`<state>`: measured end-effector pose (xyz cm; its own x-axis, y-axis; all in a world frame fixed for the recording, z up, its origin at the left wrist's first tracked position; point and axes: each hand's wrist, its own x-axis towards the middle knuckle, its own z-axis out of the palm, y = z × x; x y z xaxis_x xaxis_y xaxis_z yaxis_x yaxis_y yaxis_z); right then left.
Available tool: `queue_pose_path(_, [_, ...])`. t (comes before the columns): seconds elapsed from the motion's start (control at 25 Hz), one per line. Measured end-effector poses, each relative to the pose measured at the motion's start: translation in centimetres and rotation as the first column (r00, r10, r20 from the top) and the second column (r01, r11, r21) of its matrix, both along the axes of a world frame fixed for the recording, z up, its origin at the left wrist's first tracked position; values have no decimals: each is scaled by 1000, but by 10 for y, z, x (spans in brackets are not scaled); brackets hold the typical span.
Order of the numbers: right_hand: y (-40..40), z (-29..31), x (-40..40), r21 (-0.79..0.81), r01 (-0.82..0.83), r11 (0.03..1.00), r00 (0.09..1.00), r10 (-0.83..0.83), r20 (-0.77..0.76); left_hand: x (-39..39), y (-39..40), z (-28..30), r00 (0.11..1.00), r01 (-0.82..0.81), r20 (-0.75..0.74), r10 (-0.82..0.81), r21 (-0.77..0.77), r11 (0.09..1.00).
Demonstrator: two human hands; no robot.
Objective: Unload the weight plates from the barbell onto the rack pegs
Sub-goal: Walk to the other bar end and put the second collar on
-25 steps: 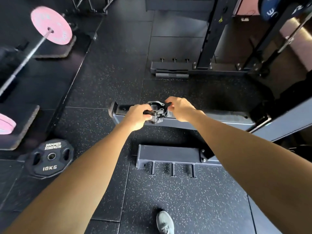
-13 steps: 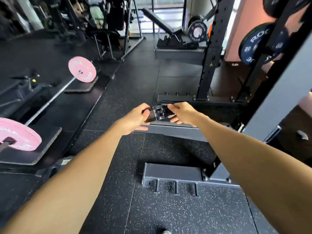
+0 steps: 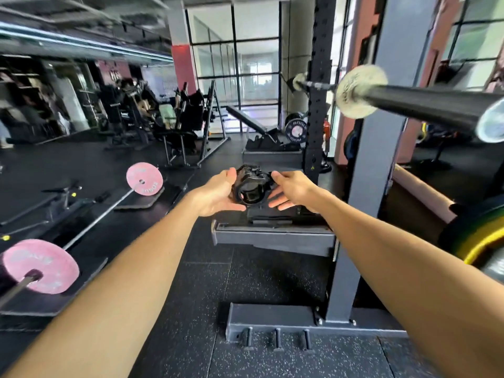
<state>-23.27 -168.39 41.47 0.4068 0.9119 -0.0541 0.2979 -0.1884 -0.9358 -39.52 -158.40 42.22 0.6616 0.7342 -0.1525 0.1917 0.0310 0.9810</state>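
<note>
both arms are stretched forward with a black barbell collar (image 3: 252,186) held between the hands: the left hand (image 3: 216,193) cups it from the left with the thumb above and the fingers curled under, while the right hand (image 3: 291,190) touches its right edge with the thumb, its fingers spread loosely below, so whether that hand truly grips it cannot be told. the collar is held in the air, well above the speckled black rubber floor (image 3: 272,282), with its ring opening turned toward the camera.

the bare barbell sleeve (image 3: 425,106) juts in from the upper right, blurred, resting across the grey rack upright (image 3: 373,165). at the right edge a yellow and green weight plate (image 3: 474,246) shows partly, low beside the upright. the rack's base beam (image 3: 272,321) lies on the floor near the camera with three short pegs (image 3: 276,339) sticking out toward the viewer. off to the left a second barbell (image 3: 92,218) sits on floor pads with a pink plate at each end (image 3: 144,178).
</note>
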Motion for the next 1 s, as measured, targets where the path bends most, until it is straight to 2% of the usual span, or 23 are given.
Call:
queue_pose_path(0.4, [-105, 68, 13, 141, -6, 990, 999, 1, 40, 23, -112, 71, 1000, -12, -17, 12, 6, 1000])
queue_pose_path(0.72, [-169, 89, 7, 168, -117, 979, 991, 105, 83, 14, -187, 94, 993, -93, -73, 97, 50, 994])
queue_pose_path(1.0, [-225, 110, 0, 196, -76, 978, 991, 53, 120, 8, -235, 114, 996, -61, -53, 65, 83, 995])
